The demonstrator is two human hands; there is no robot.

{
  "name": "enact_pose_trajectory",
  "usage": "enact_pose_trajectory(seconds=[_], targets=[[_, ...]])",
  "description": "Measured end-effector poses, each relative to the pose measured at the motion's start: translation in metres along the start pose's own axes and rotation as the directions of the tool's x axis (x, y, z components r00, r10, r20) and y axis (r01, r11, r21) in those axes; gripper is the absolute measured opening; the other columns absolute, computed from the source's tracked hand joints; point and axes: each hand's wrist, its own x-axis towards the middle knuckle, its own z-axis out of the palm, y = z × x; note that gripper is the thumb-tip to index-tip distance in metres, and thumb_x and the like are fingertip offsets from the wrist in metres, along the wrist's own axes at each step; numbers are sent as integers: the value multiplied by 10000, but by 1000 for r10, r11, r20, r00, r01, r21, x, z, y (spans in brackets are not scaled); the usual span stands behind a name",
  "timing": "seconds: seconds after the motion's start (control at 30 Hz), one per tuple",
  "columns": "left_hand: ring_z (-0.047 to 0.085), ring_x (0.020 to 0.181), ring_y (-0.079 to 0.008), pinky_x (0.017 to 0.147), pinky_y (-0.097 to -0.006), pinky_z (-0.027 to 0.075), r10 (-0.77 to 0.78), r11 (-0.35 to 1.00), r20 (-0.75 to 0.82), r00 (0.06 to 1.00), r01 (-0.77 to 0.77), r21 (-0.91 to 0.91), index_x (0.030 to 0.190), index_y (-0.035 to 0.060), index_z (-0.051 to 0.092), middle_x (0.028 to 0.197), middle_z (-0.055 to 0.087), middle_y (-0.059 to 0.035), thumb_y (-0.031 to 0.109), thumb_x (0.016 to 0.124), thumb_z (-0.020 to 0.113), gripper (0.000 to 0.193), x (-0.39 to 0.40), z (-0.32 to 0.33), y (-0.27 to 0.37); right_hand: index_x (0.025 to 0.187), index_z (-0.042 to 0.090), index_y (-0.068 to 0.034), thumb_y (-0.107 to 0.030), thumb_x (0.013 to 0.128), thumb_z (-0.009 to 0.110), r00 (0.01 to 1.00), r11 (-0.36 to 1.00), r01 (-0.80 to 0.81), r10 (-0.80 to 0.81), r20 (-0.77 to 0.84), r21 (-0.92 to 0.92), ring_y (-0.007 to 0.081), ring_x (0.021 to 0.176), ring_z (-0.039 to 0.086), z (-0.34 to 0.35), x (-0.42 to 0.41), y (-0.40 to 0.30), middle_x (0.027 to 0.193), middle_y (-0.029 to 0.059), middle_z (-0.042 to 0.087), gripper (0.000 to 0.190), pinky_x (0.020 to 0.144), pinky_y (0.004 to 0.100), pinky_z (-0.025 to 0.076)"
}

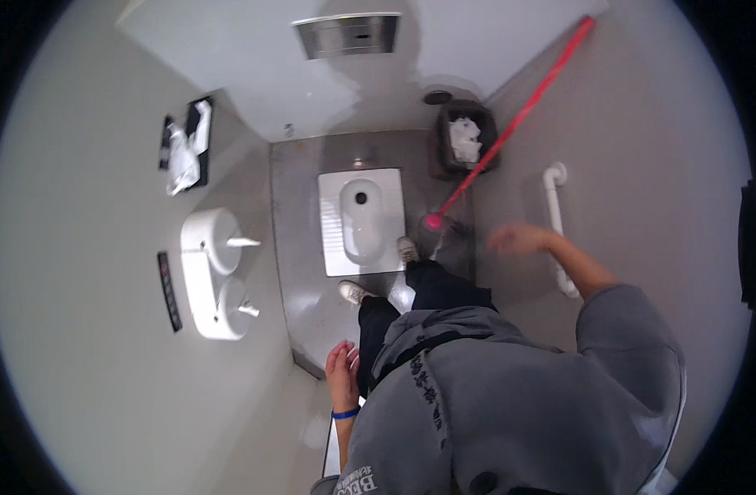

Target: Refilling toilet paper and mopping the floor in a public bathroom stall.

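My right hand (519, 240), blurred, is held out over the floor between the foot of a mop and a white grab bar (554, 210); whether its fingers are apart cannot be told. The mop's red pole (529, 106) leans against the right wall, and its pink joint (434, 221) rests near the floor beside my shoe; the mop head below looks dark. My left hand (342, 362), with a blue wristband, hangs at my side with slightly curled fingers and holds nothing. In front of my feet lies a white squat toilet (360, 223) set in the floor.
A dark waste bin (446, 139) with white paper inside stands in the far right corner. A double toilet paper dispenser (198, 281) and a small black shelf (204, 164) with white wrapping are on the left wall. A metal flush panel (350, 37) is on the wall ahead.
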Motion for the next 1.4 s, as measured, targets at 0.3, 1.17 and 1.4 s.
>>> enact_pose_trajectory(seconds=[0.3, 1.17, 1.4], targets=[[635, 1028, -191, 824, -332, 511, -11, 990, -116, 993, 27, 135, 1200, 84, 633, 1117, 687, -70, 227, 970, 624, 271, 18, 3, -4, 1408, 498, -174, -210, 884, 614, 222, 848, -142, 530, -818, 511, 210, 1180, 544, -219, 4, 71, 1389, 52, 529, 538, 854, 379, 524], [386, 1382, -375, 1126, -480, 354, 903, -209, 273, 332, -215, 954, 1313, -24, 557, 1457, 431, -214, 106, 807, 600, 524, 298, 54, 446, 1314, 549, -96, -94, 922, 596, 639, 878, -70, 403, -655, 473, 110, 933, 593, -8, 25, 14, 1127, 27, 618, 394, 713, 246, 454], [573, 1175, -329, 1023, -401, 459, 991, 110, -11, 135, -749, 653, 1227, -85, 553, 1291, 548, -214, 33, 808, 735, 471, 247, 42, 494, 1305, 563, -68, -2, 891, 587, 721, 935, -71, 288, -631, 346, 100, 914, 596, 2, 64, -29, 1132, 17, 637, 420, 801, 275, 492]])
